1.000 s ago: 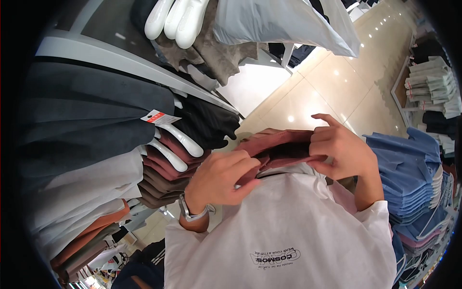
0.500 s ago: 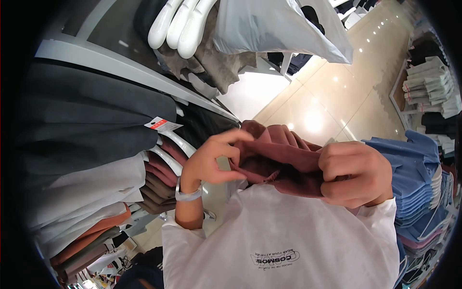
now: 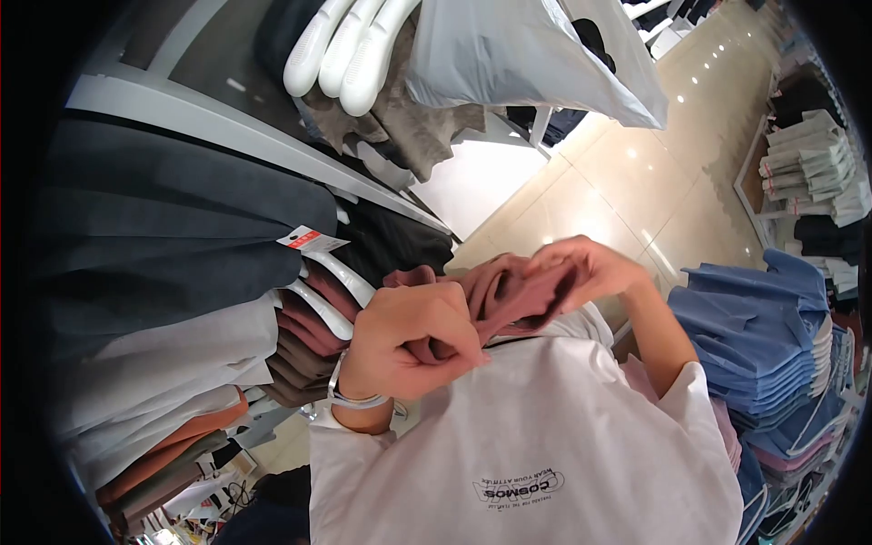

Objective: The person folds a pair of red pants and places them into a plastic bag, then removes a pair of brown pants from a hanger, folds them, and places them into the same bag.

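A bunched maroon garment (image 3: 511, 304) is stretched between my two hands, in front of the white T-shirt I wear (image 3: 518, 418). Its folds hide what kind of garment it is. My left hand (image 3: 409, 341), with a bracelet (image 3: 350, 395) at the wrist, is curled round one end of the cloth. On the other side my right hand (image 3: 586, 272) pinches the raised edge of the fabric, and its fingers are slightly blurred.
To the left, dark garments (image 3: 182, 209) and several others hang on white hangers (image 3: 318, 309). A grey plastic bag (image 3: 536, 59) hangs above beside more hangers (image 3: 350, 54). Blue shirts (image 3: 749, 313) hang at the right; tiled floor (image 3: 627, 182) lies ahead.
My left hand has closed round the cloth after being spread. My right hand has moved left and forward, from a fist on the garment to a fingertip hold. The garment is more bunched.
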Tool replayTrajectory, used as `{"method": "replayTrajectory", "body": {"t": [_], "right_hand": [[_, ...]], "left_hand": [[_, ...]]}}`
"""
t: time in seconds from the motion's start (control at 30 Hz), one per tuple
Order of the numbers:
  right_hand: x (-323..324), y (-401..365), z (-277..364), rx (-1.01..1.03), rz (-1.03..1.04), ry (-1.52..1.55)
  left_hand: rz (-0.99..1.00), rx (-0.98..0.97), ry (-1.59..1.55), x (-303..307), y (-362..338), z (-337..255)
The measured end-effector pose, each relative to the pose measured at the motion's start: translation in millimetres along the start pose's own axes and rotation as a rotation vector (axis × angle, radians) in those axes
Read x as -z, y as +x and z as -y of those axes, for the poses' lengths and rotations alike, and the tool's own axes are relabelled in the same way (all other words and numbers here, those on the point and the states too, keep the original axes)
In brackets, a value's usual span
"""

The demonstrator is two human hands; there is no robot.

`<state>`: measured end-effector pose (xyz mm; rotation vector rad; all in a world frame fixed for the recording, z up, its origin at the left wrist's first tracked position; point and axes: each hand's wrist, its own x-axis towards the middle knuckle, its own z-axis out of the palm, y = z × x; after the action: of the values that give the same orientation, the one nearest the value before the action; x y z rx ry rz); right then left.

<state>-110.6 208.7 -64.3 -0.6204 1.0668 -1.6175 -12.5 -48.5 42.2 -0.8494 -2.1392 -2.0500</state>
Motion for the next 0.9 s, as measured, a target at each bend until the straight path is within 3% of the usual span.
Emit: {"method": "replayTrajectory", "body": {"t": [0.03,0.13,0.17,0.2,0.27,0.37,0.4,0.5,0.6,0.63,0.77,0.87,0.9], "right_hand": [[-8.3,-0.1,-3.9,0.002,-0.064,0.187],[-2.5,-4.4,-3.1,-0.096,-0.183,0.072],[-6.3,-4.0,-2.8,0.038,-0.425,-0.172],[-14.3,0.6,4.2,0.171,-0.548,-0.232],[-20.5,-3.1,26.3,0.302,-0.554,-0.742],[-35.5,0.9,58.8,0.472,-0.492,-1.047],[-34.6,1.9,62.0,0.488,-0.489,-1.075],[-35.2,3.8,72.0,0.527,-0.464,-1.141],[-39.0,-2.0,84.4,0.516,-0.493,-1.132],[-39.9,-2.6,86.8,0.491,-0.498,-1.127],[-47.5,-10.2,97.4,0.441,-0.487,-1.152],[-41.7,-25.3,106.2,0.400,-0.312,-1.007],[-37.0,-29.6,108.2,0.379,-0.227,-0.922]], "left_hand": [[-0.007,0.019,0.026,3.5,-1.4,0.8],[-0.162,0.101,0.290,8.9,-7.4,-0.2],[-0.235,0.135,0.407,9.7,-10.3,-0.3],[-0.246,0.238,0.431,12.5,-12.3,0.9],[-0.269,0.439,0.481,20.3,-16.4,7.6],[-0.053,0.431,0.421,41.4,-34.7,33.0],[0.044,0.446,0.409,49.1,-40.2,39.1],[0.045,0.261,0.403,58.3,-50.5,56.1],[-0.422,0.261,0.063,39.2,-56.5,66.2],[-0.464,0.302,0.075,31.9,-49.7,61.8],[-0.437,0.323,0.390,27.3,-59.0,61.8],[-0.242,0.038,0.409,39.6,-65.7,42.7],[-0.217,0.066,0.196,36.1,-60.3,33.9]]}}
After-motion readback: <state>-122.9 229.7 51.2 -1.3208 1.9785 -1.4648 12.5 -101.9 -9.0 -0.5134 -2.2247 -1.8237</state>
